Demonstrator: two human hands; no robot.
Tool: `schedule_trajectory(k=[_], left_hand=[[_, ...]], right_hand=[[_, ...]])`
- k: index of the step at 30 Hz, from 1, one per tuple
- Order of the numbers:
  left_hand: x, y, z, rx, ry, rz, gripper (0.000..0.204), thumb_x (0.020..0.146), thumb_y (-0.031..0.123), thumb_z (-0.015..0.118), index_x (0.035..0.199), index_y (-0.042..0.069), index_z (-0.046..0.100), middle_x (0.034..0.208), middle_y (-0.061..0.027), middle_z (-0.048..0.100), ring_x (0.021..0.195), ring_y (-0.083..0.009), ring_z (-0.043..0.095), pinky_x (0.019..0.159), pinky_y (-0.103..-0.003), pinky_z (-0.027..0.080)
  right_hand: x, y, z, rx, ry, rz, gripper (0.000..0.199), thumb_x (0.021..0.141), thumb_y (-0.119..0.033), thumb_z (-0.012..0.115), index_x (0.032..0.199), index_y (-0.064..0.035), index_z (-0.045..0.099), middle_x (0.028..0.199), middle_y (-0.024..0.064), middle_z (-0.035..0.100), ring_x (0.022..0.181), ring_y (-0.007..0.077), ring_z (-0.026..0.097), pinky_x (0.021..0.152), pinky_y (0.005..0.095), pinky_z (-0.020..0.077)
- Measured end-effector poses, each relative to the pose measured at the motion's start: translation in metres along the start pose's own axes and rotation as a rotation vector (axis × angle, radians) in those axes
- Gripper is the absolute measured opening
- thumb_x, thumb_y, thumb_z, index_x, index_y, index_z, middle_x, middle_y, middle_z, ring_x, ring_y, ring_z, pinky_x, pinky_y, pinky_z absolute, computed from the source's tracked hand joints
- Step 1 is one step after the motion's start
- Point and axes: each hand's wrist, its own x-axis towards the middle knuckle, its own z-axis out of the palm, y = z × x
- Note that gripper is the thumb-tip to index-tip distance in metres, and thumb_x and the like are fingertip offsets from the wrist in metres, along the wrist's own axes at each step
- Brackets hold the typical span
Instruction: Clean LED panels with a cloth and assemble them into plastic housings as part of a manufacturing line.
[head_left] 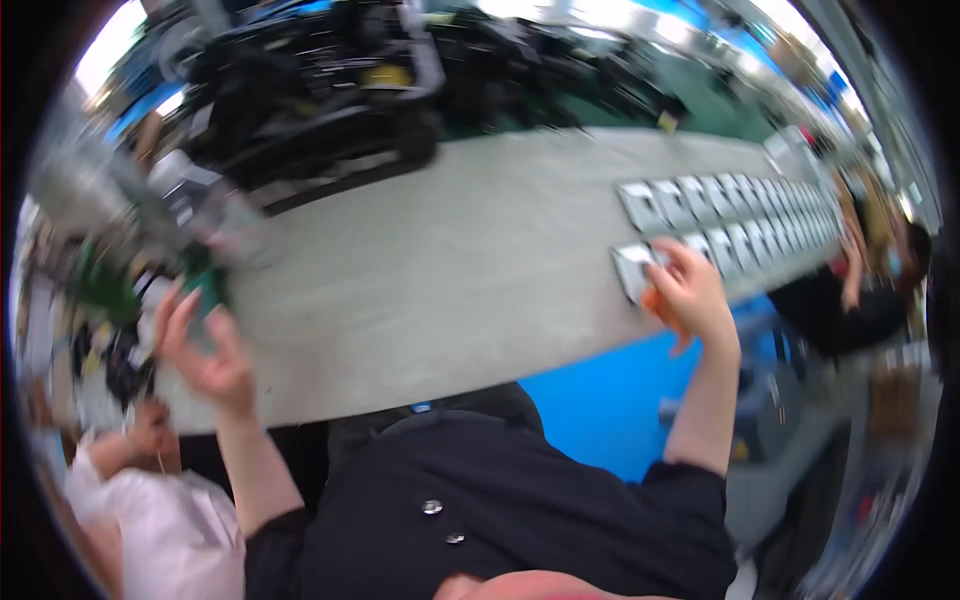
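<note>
My right hand (700, 292) is at the near end of a front row of flat silver-grey pieces. Its thumb and index finger reach over the closest grey piece (629, 268); whether they touch it is unclear. Its other fingers are curled round a small orange object (655, 303), mostly hidden and too blurred to name. My left hand (212, 362) is raised at the table's left end, fingers spread and nothing in them. Near its fingertips is a blurred green thing (203, 283). A second row of grey pieces (637, 203) lies behind the first, each with a dark spot.
The pale table (440, 285) stretches to the right. A black tray (330, 175) heaped with dark parts stands at the back left, beside a clear plastic bag or bottle (205, 205). One person in pink (165, 525) sits at left, another in black (850, 305) at far right.
</note>
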Motion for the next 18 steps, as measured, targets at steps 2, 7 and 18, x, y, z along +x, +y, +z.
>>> schedule_trajectory(k=[2, 7, 18], left_hand=[[0.04, 0.034, 0.028, -0.238, -0.111, 0.061, 0.029, 0.079, -0.003, 0.062, 0.107, 0.003, 0.062, 0.113, -0.0124, 0.062, 0.108, -0.0281, 0.059, 0.094, -0.036, 0.045], [0.123, 0.04, 0.099, -0.221, -0.264, 0.049, 0.031, 0.082, 0.008, 0.061, 0.114, 0.01, 0.059, 0.116, -0.0083, 0.058, 0.109, -0.0275, 0.058, 0.089, -0.037, 0.049], [0.188, -0.038, 0.206, 0.055, -0.838, -0.402, 0.065, 0.075, 0.042, 0.067, 0.131, 0.013, 0.053, 0.128, -0.0138, 0.059, 0.119, -0.0274, 0.056, 0.102, -0.038, 0.043]], right_hand=[[-0.016, -0.016, -0.005, 0.265, -0.164, 0.07, 0.033, 0.089, -0.014, 0.061, 0.119, 0.0011, 0.058, 0.076, 0.0099, 0.064, 0.052, 0.0143, 0.06, 0.037, 0.0281, 0.044], [-0.043, -0.061, -0.023, 0.322, -0.296, 0.049, 0.03, 0.09, -0.002, 0.058, 0.119, 0.0052, 0.055, 0.08, 0.006, 0.053, 0.06, 0.0146, 0.066, 0.032, 0.0236, 0.0423], [-0.092, -0.056, -0.047, 0.383, -0.241, 0.2, 0.028, 0.086, -0.004, 0.064, 0.114, 0.0023, 0.063, 0.079, 0.0031, 0.057, 0.063, 0.0049, 0.052, 0.055, 0.0188, 0.042]])
